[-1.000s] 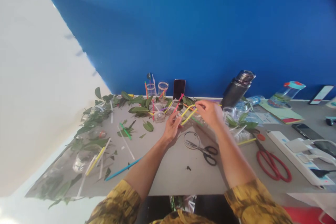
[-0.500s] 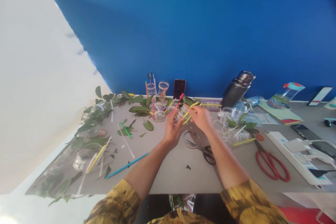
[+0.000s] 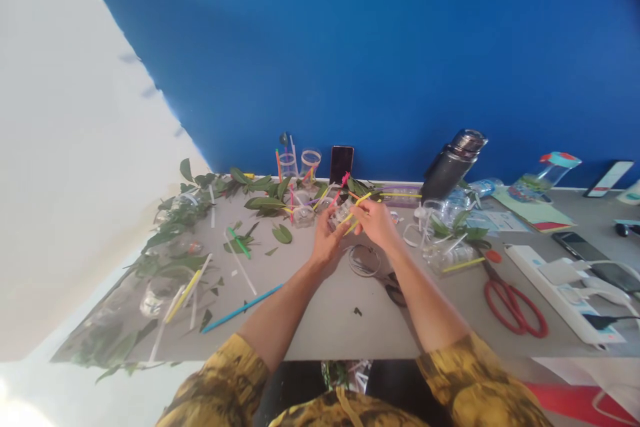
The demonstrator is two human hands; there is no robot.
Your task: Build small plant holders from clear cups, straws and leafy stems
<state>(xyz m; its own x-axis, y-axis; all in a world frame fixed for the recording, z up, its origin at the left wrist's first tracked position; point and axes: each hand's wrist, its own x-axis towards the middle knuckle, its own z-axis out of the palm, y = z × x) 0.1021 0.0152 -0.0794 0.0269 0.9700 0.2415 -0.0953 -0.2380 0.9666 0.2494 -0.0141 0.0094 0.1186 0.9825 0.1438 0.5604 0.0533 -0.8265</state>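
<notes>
Near the middle of the table, my left hand is closed round a clear plastic bottle piece. My right hand pinches a yellow drinking straw that lies against the same piece. Red and orange straws stick up beside it, along with a pink flower-like bit. My fingers hide part of the bottle piece. Below my hands a ring of wire or tape lies on the table, and dark-handled scissors sit partly under my right forearm.
Green leaves and cut bottles spread over the back and left. A blue straw lies in front. On the right are a black flask, red-handled scissors, a power strip and phones. A phone leans against the blue wall.
My right hand has shifted slightly left along the yellow straw, closer to my left hand. The view has tilted a little; the other things lie as before.
</notes>
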